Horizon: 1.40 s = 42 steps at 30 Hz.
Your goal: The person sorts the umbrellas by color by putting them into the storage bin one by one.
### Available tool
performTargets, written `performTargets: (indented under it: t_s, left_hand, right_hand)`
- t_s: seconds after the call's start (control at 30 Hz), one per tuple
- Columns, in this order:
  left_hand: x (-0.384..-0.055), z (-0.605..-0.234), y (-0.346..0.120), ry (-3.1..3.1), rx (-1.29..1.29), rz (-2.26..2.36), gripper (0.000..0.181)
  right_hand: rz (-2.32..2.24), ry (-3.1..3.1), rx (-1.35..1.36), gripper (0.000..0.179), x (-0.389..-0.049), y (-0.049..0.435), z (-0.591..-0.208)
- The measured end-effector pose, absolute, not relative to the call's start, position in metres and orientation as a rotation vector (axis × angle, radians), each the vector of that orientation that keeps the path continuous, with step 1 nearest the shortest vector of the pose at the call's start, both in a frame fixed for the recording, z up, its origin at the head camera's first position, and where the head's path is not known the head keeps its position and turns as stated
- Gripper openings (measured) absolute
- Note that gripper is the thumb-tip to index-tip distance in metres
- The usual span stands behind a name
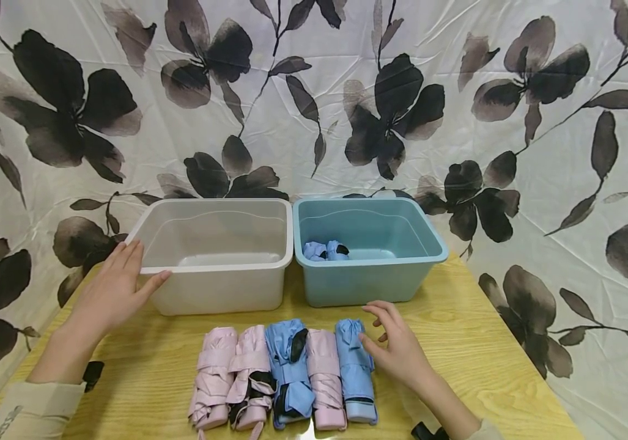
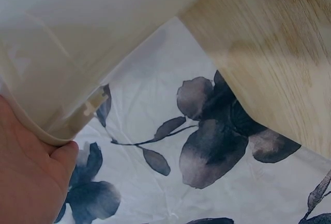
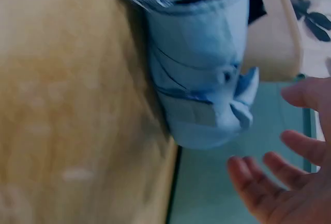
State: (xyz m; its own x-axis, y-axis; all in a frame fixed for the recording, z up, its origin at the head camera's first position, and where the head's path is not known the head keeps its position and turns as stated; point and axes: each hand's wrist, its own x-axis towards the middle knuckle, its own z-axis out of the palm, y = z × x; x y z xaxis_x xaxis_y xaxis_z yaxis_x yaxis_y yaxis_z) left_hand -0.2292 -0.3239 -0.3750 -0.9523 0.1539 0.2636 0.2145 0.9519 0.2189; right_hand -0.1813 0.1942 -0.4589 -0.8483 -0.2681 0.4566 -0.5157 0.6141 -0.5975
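Note:
My left hand (image 1: 112,293) rests on the front left corner of the white bin (image 1: 217,290), thumb along the front rim and straight fingers along the left side. Over at the right, my right hand (image 1: 396,345) hovers with loosely bent, spread fingers beside the top of a folded blue umbrella (image 1: 355,366), holding nothing. This umbrella ends a row on the table that also has a pink umbrella (image 1: 326,379), another blue umbrella (image 1: 290,373) and two more pink ones at the left. In the right wrist view, a gap separates the fingers from the blue umbrella (image 3: 199,58).
A teal bin (image 1: 365,284) stands right of the white bin, with two blue folded bundles (image 1: 325,250) inside at its left. Both bins sit behind the row on the wooden table (image 1: 457,342). Floral cloth (image 1: 314,98) hangs behind and at the sides.

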Motion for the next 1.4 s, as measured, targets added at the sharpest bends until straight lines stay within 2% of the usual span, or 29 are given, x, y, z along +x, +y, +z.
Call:
performTargets:
  t_s: [0.3,0.53,0.67,1.4]
  left_hand:
    - [-0.229,-0.377,-0.324,-2.861,-0.273,-0.363,0.094]
    - [-0.23,-0.377,-0.325,-2.849,-0.278,-0.361,0.093]
    - [-0.23,-0.377,-0.324,-2.851,-0.273,-0.357,0.093]
    - [-0.228,-0.375,-0.323,-2.866,-0.261,-0.359,0.094]
  right_hand:
    - [0.813,-2.922,0.617,0.064,-0.174,0.184,-0.467]
    - [0.869,-3.018,0.665,0.084,-0.173,0.18,-0.47]
    - [0.926,-3.036,0.635,0.089,-0.173,0.178,-0.471]
    - [1.407,-2.746,0.387,0.088,-0.171,0.18,-0.483]
